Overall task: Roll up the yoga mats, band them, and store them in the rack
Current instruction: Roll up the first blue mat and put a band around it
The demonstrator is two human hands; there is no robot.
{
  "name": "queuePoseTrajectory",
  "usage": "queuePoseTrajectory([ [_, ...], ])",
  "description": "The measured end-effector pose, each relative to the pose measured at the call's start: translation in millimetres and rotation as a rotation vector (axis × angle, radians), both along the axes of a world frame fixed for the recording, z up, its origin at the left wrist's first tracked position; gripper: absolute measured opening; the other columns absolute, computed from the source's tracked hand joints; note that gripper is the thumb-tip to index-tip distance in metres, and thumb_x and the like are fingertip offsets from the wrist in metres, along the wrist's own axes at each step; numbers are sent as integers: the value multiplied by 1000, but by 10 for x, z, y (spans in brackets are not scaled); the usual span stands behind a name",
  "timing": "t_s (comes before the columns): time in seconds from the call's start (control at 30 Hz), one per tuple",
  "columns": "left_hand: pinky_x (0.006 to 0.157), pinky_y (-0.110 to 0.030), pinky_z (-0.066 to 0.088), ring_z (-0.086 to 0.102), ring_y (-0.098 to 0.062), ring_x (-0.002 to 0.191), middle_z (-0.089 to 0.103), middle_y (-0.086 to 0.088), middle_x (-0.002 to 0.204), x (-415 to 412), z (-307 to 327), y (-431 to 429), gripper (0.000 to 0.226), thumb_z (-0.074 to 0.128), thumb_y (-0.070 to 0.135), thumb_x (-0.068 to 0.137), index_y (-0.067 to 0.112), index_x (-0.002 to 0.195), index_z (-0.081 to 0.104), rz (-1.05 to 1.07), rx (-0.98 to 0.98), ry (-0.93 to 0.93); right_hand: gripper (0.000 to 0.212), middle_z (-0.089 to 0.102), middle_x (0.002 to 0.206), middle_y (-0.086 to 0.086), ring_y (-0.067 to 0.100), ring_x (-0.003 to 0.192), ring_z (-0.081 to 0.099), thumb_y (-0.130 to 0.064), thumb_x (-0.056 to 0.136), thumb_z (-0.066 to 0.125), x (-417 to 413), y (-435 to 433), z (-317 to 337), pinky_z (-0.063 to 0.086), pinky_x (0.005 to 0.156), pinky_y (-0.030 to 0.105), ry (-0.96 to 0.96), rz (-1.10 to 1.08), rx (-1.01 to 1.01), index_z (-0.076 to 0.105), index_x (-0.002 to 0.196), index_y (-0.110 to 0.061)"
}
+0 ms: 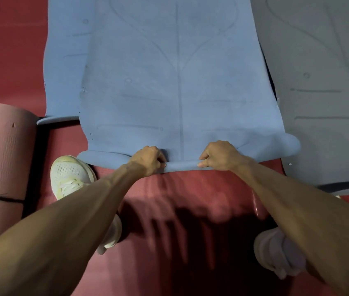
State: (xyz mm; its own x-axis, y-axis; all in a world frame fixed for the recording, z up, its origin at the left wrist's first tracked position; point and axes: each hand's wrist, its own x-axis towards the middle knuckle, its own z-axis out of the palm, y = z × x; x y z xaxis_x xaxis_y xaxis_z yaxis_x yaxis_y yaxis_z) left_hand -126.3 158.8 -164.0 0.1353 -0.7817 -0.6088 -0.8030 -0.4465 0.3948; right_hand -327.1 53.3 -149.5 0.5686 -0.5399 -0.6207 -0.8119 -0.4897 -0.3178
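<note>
A blue yoga mat [169, 82] lies spread out ahead of me on the red floor, with its near edge curled into a thin first turn. My left hand [150, 160] grips that curled edge left of the mat's centre line. My right hand [220, 155] grips the same edge right of the centre line, thumb under the roll. A second blue mat [62, 60] lies under it, showing along the left side. A pink mat [0, 167] lies rolled at the left, with a black band round it.
A grey mat [323, 92] lies flat on the right, touching the blue one. My white shoes [71, 176] stand on the red floor mat [180, 210] below the roll. Bare red floor shows at the upper left.
</note>
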Motion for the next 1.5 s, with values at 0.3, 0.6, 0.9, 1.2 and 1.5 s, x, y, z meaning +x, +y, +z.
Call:
queuePoseTrajectory([
  [0.3, 76, -34, 47, 60, -31, 90, 65, -6, 99, -36, -181, -114, 13, 62, 20, 80, 19, 93, 60, 33, -55, -136, 28, 73, 92, -2, 18, 93, 66, -44, 66, 84, 20, -88, -317, 46, 79, 25, -34, -331, -46, 74, 83, -23],
  [0.6, 71, -30, 29, 51, -28, 91, 55, -5, 97, -193, -222, 75, 19, 64, 2, 71, 13, 87, 65, -52, -412, -293, 30, 43, 90, -2, 17, 84, 50, -22, 63, 88, -29, 215, -438, 44, 74, 30, -296, -511, -150, 62, 71, -9],
  [0.9, 72, -31, 31, 53, -27, 78, 60, -2, 88, -274, -381, 379, 19, 67, 7, 72, 13, 90, 65, -58, -664, -332, 30, 62, 74, 0, 18, 76, 56, -29, 67, 85, 10, 148, -512, 23, 67, 26, -242, -448, -223, 59, 62, -15],
  [1.2, 62, -31, 44, 58, -24, 76, 66, 0, 88, -127, -313, 186, 42, 85, 9, 47, 16, 86, 71, -276, -466, -406, 26, 53, 71, -3, 18, 78, 53, -30, 69, 83, -32, 151, -506, 25, 70, 28, -304, -424, -250, 61, 65, -15],
  [1.5, 76, -26, 38, 58, -22, 107, 68, 4, 112, 3, -127, -193, 35, 70, 28, 77, 32, 111, 70, -85, -278, -267, 31, 64, 86, 2, 28, 80, 60, -20, 66, 85, -230, 271, -414, 48, 72, 39, -394, 98, -689, 68, 90, -13],
])
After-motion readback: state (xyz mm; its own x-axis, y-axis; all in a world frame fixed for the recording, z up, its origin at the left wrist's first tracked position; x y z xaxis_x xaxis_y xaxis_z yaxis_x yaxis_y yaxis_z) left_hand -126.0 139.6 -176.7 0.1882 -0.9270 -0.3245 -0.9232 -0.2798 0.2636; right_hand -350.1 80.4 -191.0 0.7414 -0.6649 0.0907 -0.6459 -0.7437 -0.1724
